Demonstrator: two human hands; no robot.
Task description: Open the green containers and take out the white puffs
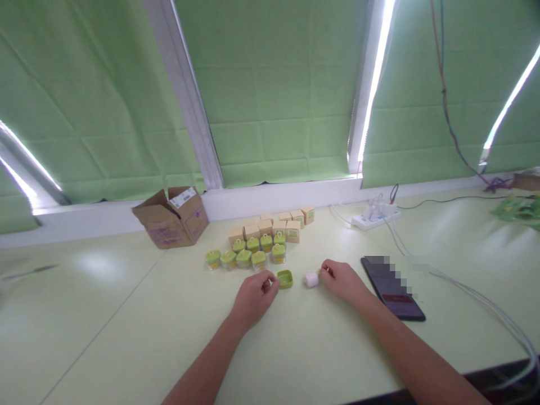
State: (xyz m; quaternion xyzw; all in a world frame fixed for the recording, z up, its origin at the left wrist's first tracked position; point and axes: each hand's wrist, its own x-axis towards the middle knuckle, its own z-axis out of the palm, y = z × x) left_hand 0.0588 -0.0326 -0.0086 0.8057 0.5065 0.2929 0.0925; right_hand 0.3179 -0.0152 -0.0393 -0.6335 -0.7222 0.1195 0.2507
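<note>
My left hand (256, 295) is closed, its thumb and fingers pinched at the left edge of a small green square lid (285, 279), whose hollow side faces up. To the right of the lid lies a small pale pink-white rounded piece (311, 280). My right hand (341, 279) is closed beside this piece, with a tiny yellowish bit at its fingertips that I cannot make out. Behind my left hand, several small clear jars (243, 258) with green lids and yellow loops stand in rows.
Several small tan boxes (252, 231) stand behind the jars. An opened cardboard carton (175, 219) is at the back left. A dark phone (392, 289) lies by my right forearm. Further back are a white power strip (375, 218) and loose white cables (472, 295).
</note>
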